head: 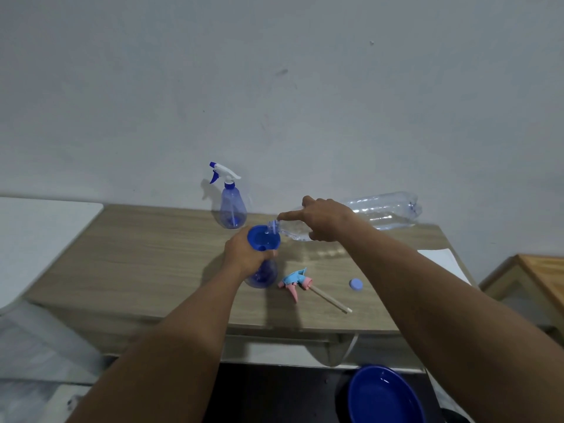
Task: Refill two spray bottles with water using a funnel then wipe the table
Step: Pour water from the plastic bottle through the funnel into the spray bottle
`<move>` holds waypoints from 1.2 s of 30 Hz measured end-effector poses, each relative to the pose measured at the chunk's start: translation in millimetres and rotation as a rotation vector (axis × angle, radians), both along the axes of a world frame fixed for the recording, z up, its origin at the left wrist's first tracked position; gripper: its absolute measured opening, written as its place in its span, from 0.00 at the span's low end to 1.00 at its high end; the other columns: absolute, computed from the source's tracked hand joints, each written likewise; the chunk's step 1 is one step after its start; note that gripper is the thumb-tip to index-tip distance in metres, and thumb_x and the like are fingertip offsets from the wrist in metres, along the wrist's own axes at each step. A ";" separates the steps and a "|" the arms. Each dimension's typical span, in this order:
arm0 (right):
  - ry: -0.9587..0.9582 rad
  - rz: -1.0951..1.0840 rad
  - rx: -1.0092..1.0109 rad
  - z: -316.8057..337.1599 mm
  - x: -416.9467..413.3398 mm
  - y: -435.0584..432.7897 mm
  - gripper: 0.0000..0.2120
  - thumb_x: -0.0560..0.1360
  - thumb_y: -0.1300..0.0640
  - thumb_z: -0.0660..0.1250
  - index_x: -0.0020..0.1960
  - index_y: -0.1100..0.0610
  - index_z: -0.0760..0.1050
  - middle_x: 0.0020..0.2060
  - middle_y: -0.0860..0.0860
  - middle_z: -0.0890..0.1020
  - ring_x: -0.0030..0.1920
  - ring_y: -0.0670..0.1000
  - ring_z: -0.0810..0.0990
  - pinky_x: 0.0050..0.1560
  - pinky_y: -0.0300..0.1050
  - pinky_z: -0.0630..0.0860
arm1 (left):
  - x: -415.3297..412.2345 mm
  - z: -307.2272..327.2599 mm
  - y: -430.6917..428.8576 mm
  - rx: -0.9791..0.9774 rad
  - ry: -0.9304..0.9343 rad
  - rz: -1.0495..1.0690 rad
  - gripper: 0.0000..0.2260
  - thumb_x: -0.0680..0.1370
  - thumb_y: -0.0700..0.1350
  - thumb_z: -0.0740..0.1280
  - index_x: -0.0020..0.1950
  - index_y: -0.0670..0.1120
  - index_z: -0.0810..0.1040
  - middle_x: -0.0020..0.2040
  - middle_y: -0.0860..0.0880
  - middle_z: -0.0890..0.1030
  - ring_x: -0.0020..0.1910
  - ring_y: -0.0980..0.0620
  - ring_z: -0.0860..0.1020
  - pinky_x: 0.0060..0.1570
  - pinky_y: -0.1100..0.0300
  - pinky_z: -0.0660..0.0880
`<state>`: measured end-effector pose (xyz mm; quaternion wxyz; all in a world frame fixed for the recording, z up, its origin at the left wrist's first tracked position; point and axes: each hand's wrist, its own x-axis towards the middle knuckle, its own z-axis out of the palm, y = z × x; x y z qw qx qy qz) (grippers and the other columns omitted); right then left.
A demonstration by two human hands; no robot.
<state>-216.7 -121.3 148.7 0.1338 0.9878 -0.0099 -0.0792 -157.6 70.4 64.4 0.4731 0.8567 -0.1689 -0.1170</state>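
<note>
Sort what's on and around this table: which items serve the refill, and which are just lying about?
In use: blue funnel, spray bottle under it, clear water bottle, left hand, right hand, second spray bottle, pink-and-blue trigger head, bottle cap.

Lying about: blue bowl, white sheet.

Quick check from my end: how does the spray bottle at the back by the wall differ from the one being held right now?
The back spray bottle still wears its white and blue trigger head; the held spray bottle is open, with a blue funnel in its neck. The back one stands free, untouched; the held one is gripped by the left hand while the right hand tips a clear water bottle into the funnel. Both are translucent blue, upright on the table.
</note>
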 end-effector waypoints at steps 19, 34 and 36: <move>-0.055 -0.031 0.228 -11.6 0.5 -18.4 0.39 0.77 0.57 0.70 0.77 0.33 0.53 0.64 0.55 0.69 0.46 0.55 0.77 0.39 0.45 0.70 | -1.1 -1.0 1.3 -0.052 0.042 0.015 0.25 0.62 0.49 0.82 0.54 0.59 0.75 0.49 0.58 0.79 0.50 0.54 0.77 0.47 0.63 0.70; -0.547 -0.167 0.782 -13.3 26.3 -42.1 0.36 0.75 0.53 0.70 0.76 0.41 0.55 0.50 0.56 0.74 0.45 0.59 0.76 0.41 0.50 0.72 | -1.5 -1.5 -0.2 -0.038 0.024 0.039 0.22 0.61 0.50 0.81 0.48 0.62 0.74 0.46 0.60 0.80 0.48 0.56 0.78 0.48 0.59 0.74; -0.597 -0.206 0.817 -17.6 31.6 -44.4 0.37 0.76 0.52 0.71 0.76 0.41 0.54 0.51 0.55 0.74 0.44 0.57 0.75 0.41 0.49 0.71 | -1.9 -2.0 -0.1 -0.038 0.030 0.034 0.23 0.61 0.50 0.81 0.49 0.62 0.75 0.47 0.59 0.81 0.49 0.56 0.78 0.51 0.57 0.75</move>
